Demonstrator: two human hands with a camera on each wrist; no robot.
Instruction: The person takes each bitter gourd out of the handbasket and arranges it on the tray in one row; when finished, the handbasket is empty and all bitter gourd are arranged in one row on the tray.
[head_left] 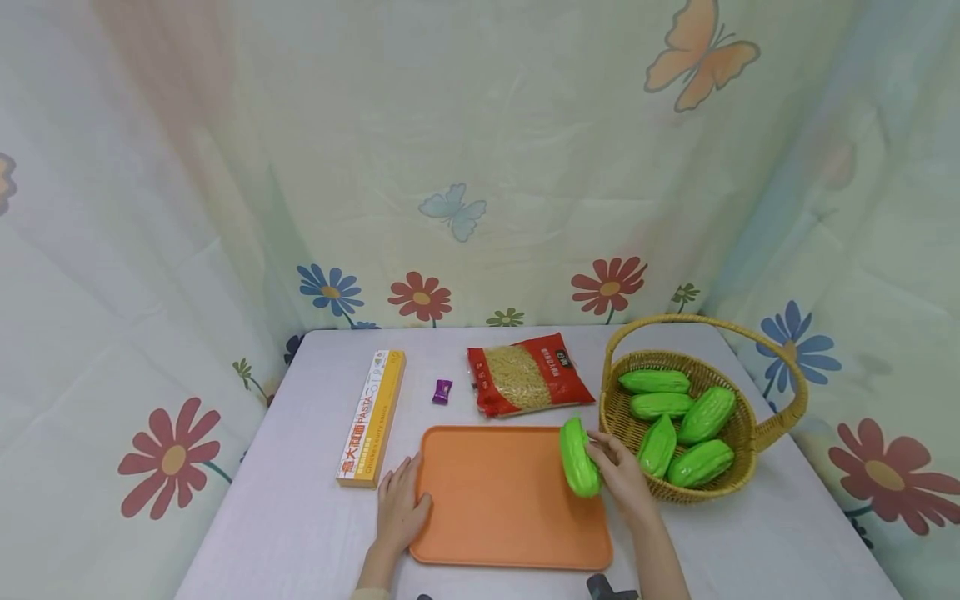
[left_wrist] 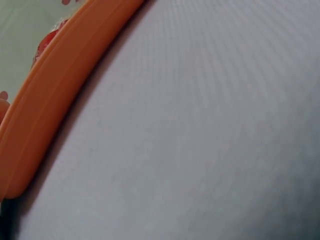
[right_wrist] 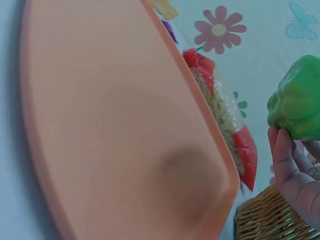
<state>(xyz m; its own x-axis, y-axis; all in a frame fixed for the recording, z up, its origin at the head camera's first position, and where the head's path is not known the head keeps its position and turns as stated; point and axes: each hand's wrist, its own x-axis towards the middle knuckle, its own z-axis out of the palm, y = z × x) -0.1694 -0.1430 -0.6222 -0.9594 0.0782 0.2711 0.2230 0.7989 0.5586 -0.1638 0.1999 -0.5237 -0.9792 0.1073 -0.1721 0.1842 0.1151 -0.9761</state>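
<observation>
A bright green, ridged bitter melon (head_left: 580, 457) is pinched by my right hand (head_left: 619, 468) above the right part of an orange tray (head_left: 510, 500). In the right wrist view, the fingertips touch the underside of the melon (right_wrist: 297, 100), and the tray's floor (right_wrist: 110, 125) has a dark shadow on it. My left hand (head_left: 400, 504) rests at the tray's left edge, thumb toward the tray, fingers fairly straight. The left wrist view has the tray's side wall (left_wrist: 65, 85) but hides most of that hand. To the right, a wicker basket (head_left: 738, 475) contains several similar green melons (head_left: 697, 462).
Behind the tray lies a red bag of pasta (head_left: 525, 375), with a small purple packet (head_left: 442, 392) left of it. A yellow and white pasta box (head_left: 372, 417) lies on the left. The basket's tall handle (head_left: 787, 417) arches over it. Printed curtains (head_left: 480, 275) surround the table.
</observation>
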